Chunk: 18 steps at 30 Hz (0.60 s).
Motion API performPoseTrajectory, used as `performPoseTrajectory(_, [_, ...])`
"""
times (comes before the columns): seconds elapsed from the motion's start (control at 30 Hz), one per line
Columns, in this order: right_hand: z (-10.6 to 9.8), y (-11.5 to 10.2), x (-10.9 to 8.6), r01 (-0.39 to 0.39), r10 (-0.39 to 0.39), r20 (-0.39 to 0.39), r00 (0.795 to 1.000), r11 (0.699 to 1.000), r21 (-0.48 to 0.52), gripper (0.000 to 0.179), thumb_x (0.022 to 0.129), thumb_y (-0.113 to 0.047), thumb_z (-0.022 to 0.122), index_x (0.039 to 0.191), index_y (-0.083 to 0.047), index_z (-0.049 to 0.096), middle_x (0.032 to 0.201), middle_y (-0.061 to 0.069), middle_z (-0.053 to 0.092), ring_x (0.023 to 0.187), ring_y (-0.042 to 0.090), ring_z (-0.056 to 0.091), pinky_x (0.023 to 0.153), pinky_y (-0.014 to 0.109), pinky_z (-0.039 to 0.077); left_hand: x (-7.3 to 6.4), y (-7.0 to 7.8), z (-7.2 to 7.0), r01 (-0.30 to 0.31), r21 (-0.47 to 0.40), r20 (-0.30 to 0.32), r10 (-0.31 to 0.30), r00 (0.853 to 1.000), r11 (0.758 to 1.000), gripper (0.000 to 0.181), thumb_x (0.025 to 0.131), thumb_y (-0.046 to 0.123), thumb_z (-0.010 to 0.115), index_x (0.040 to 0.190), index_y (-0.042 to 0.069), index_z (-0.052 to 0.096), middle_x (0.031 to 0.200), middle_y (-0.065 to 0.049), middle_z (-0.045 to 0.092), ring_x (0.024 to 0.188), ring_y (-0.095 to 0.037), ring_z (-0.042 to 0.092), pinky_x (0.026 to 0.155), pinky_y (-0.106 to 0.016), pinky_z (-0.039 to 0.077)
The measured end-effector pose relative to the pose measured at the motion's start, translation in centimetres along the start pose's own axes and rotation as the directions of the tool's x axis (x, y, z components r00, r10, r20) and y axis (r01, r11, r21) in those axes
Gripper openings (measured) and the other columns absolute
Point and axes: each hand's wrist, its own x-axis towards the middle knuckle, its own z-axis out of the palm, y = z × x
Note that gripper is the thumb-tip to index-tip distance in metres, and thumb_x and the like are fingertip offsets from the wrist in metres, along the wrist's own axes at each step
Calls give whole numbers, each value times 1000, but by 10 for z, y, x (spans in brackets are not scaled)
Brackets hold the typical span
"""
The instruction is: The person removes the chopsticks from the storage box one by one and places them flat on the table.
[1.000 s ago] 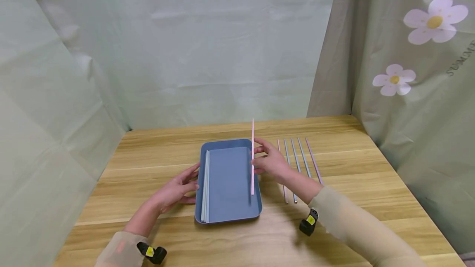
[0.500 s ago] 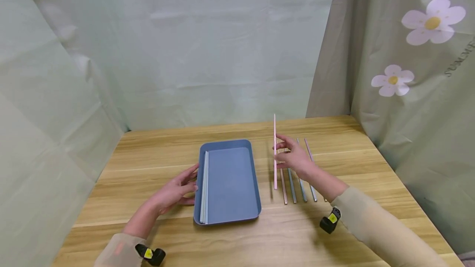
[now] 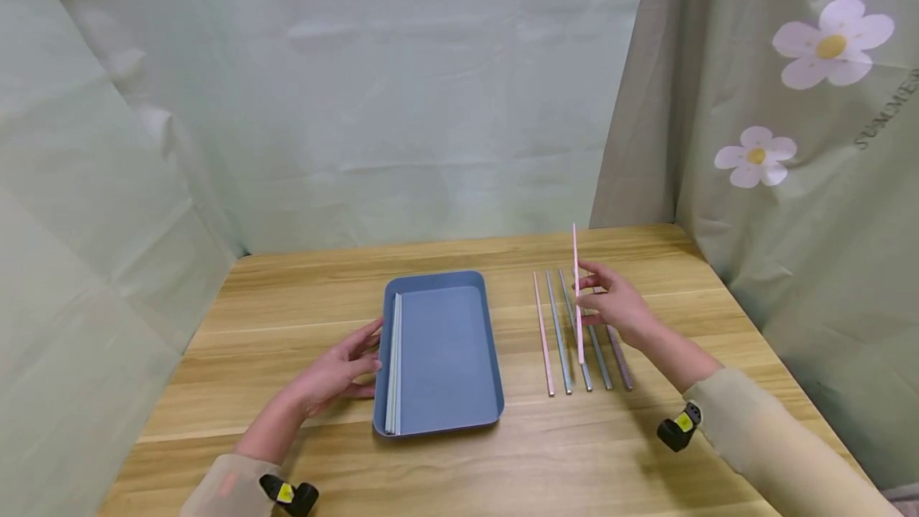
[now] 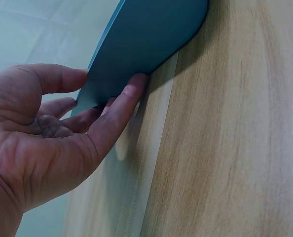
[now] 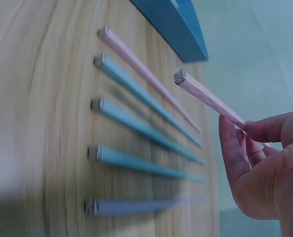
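Observation:
In the head view my right hand pinches a pink chopstick between thumb and fingertips. Its square silvery end points toward the camera in the right wrist view. Beneath it, several chopsticks lie roughly side by side on the table: a pink one, blue ones and a purple one. My left hand rests against the left side of a blue tray, its fingers fairly straight along the outer wall. Pale chopsticks lie lengthwise along the tray's left inner side.
The wooden table backs onto a pale cloth curtain. A flower-print curtain hangs close to the table's right edge. A black camera sits on each wrist.
My right hand has carried the pink chopstick rightward, from over the tray's right edge to above the chopsticks on the table. The left hand has stayed at the tray.

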Motion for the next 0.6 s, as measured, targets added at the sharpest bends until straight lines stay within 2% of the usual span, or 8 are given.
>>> performPoseTrajectory(0.27, [-31,6,-4,-27,25,-43,999,999,-38,74,94,10,58,160,1,25,130,25,42,89,16,59,76,40,61,-2,0,0,1,-5,-3,-1,1000,1000,80,102,6,57,166,19,11,168,-23,11,146,-46,29,91,-52,56])
performPoseTrajectory(0.6, [-55,15,-6,-60,56,-38,998,992,-111,76,92,10,57,160,2,23,125,27,45,80,15,61,74,41,61,-5,3,-2,2,-16,-9,-2,1000,1000,80,102,6,57,166,20,11,167,-24,11,147,-47,27,91,-53,56])
